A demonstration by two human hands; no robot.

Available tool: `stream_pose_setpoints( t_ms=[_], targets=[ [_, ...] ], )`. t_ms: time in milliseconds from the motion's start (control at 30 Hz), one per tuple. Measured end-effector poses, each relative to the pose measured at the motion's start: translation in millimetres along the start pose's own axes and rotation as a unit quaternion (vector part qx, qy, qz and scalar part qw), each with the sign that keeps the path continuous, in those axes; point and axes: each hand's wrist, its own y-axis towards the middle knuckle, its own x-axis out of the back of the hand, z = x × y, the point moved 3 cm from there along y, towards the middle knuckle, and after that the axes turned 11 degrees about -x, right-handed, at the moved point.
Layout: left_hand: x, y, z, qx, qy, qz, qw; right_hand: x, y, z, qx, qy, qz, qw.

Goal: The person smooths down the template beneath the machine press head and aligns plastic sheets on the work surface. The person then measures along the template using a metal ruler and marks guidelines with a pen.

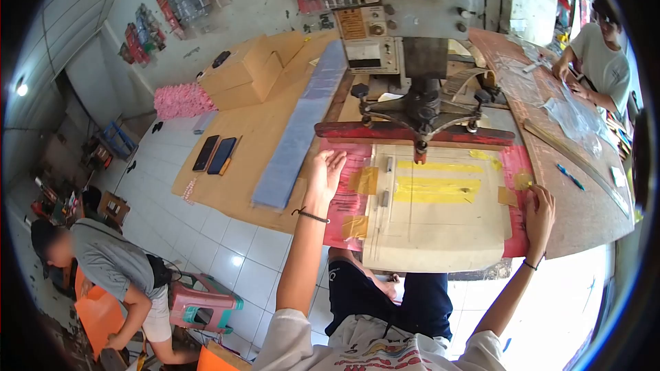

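A cream board (440,233) with yellow tape strips (440,190) lies under the machine's red bar (412,133). Pink-red sheets show along its left side (342,223) and right side (517,233), with brown tape at the joins. My left hand (326,173) is at the left red sheet's outer edge, palm turned up and fingers apart. At the right red sheet's outer edge is my right hand (540,211), its fingers bent near the edge; whether they grip it cannot be made out. Two small metal pieces lie on the board's left part.
A long blue-grey strip (302,124), two phones (221,156) and cardboard boxes (240,72) rest on the left table. One person (117,254) bends over orange material at lower left. Another person (598,62) handles clear plastic at the right table, where a pen (570,177) lies.
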Motion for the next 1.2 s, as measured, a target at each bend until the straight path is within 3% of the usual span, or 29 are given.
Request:
stream_pose_setpoints(
  t_ms=[267,467,667,733,833,967,1033,1100,1167,1200],
  targets=[
    [3.8,31.6,21.5,0.012,-0.081,0.057,0.995,-0.3,1.5,1.0,0.002,-0.007,0.005,1.0],
    [-4.5,20.3,18.5,-0.034,-0.061,0.052,0.996,1.9,-0.6,5.2,0.006,-0.01,0.005,1.0],
    [-2.6,22.3,23.9,-0.128,0.099,0.002,0.987,3.6,-2.1,8.0,0.001,0.004,-0.001,1.0],
    [-3.7,18.4,18.9,-0.216,0.193,-0.003,0.957,4.5,-2.4,8.6,-0.003,0.002,-0.006,1.0],
    [-10.2,4.7,4.1,-0.235,0.325,-0.023,0.916,6.9,-3.0,10.4,-0.006,0.009,-0.01,1.0],
    [24.0,25.2,-2.5,-0.346,0.316,-0.134,0.873,6.6,-3.7,8.7,0.0,0.015,-0.016,1.0],
    [17.7,-14.6,-36.5,-0.326,0.278,-0.116,0.896,5.2,-3.0,4.1,0.004,0.02,-0.016,1.0],
    [29.6,-43.4,-64.4,-0.412,0.31,-0.1,0.851,4.7,-2.9,2.4,-0.003,0.025,-0.013,1.0],
    [46.9,-61.9,-88.5,-0.432,0.386,-0.045,0.814,4.2,-1.4,2.8,-0.007,0.02,-0.011,1.0],
    [48.5,-74.1,-99.6,-0.439,0.492,-0.051,0.75,7.0,-1.4,7.4,-0.011,0.016,-0.007,1.0]
  ],
)
